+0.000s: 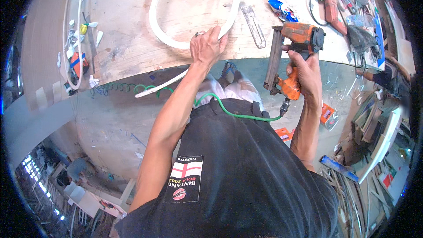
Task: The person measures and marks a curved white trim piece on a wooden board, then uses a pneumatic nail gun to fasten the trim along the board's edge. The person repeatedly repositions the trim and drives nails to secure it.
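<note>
The left hand (206, 48) clasps a white, looped, narrow strip (155, 22) at the pale wooden desk's (123, 31) near edge; rightward, the right hand (309, 72) grips an orange-and-black nail gun (299, 33) with a thin green hose (238, 115).

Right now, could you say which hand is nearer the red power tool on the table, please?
Right: the right hand, holding the orange nail gun, is lower-left of the red power tool; the left hand, on the white strip, is farther left.
</note>
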`<state>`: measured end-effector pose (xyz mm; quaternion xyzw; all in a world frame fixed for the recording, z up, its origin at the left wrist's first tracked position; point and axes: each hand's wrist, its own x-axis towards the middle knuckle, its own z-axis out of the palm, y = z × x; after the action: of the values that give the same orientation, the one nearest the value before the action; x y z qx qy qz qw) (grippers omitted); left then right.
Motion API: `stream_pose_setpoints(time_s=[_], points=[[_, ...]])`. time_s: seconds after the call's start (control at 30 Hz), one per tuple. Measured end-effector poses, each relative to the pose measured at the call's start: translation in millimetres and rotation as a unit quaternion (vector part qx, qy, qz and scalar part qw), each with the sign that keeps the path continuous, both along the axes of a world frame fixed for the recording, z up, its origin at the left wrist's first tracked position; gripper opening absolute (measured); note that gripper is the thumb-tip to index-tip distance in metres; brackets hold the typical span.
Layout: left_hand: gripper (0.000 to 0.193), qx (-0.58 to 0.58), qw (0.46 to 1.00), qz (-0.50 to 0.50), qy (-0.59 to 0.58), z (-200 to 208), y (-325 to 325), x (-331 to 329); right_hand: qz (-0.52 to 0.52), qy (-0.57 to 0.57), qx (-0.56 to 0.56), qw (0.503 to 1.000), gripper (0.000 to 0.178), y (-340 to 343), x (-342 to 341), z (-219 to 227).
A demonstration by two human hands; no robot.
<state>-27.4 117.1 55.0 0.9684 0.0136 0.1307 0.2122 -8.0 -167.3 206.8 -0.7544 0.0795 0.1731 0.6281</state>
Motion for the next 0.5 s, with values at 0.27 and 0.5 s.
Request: stream_pose_setpoints(time_s=[0.27,0.5], points=[[0.022,0.009,1.000,0.005,-0.015,-2.1,-5.2,-1.5,0.173,0.059,-0.064,0.981,0.060,33.7,34.5,13.1],[0.021,-0.012,1.000,0.022,-0.012,0.9,-8.4,-1.6,0.319,0.015,-0.146,0.936,0.059,65.7,59.7,18.5]])
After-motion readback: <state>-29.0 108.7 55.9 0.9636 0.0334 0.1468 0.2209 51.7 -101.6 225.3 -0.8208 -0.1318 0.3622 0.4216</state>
